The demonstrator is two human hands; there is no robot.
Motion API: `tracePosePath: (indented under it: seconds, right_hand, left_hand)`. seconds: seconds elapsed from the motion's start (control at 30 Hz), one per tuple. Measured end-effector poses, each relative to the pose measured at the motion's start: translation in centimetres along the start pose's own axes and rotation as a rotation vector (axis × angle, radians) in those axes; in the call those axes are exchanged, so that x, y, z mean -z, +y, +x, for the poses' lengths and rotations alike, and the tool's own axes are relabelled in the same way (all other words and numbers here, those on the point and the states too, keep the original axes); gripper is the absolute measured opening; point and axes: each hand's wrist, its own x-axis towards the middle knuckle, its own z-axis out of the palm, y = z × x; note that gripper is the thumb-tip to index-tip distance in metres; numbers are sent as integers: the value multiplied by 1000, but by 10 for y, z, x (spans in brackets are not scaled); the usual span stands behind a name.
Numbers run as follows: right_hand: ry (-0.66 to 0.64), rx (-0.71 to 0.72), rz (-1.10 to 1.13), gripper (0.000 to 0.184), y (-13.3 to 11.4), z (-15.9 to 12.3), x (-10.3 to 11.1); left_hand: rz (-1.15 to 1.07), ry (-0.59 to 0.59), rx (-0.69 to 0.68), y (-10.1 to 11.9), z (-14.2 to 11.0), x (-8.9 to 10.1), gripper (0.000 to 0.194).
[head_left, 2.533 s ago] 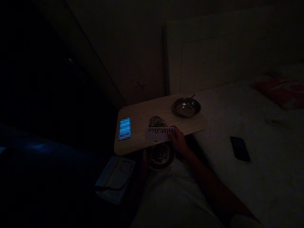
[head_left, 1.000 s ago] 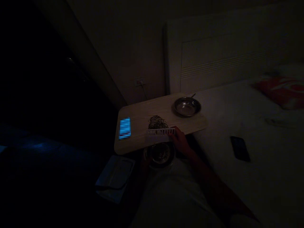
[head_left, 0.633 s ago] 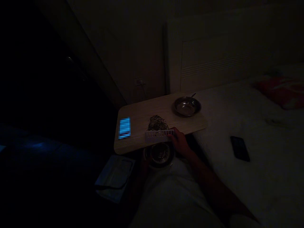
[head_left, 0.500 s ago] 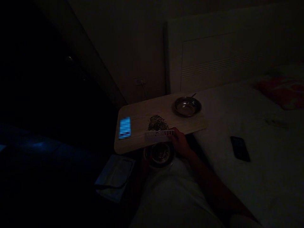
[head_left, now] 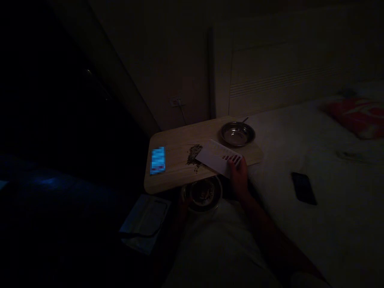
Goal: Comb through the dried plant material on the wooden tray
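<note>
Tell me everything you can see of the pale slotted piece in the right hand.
The pale slotted piece looks like thin, stiff plastic: a flat, oblong panel with a row of narrow slots along its far long edge, clearest near the right hand, which grips its right end. It slants over the small table, its left end at the heap of dark specks. Whether it touches the tabletop is unclear.
</note>
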Motion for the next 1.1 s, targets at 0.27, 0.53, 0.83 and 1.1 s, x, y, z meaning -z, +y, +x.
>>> tracePosePath:
  seconds: [0.27,0.53,0.83,1.1]
  right_hand:
    - [-26,11,-137,29,2,2,3]
    - [-144,47,-150,25,-2,3,8]
    - [-260,58,-195,23,1,0,8]
    - [-152,121,-295,21,5,8,13]
  left_hand:
    - [-26,-23,0,9,-4,-3,67]
    - [4,13,22,10,-6,-3,68]
    - [-14,45,58,3,0,-3,72]
    - [-41,35,100,-4,0,2,70]
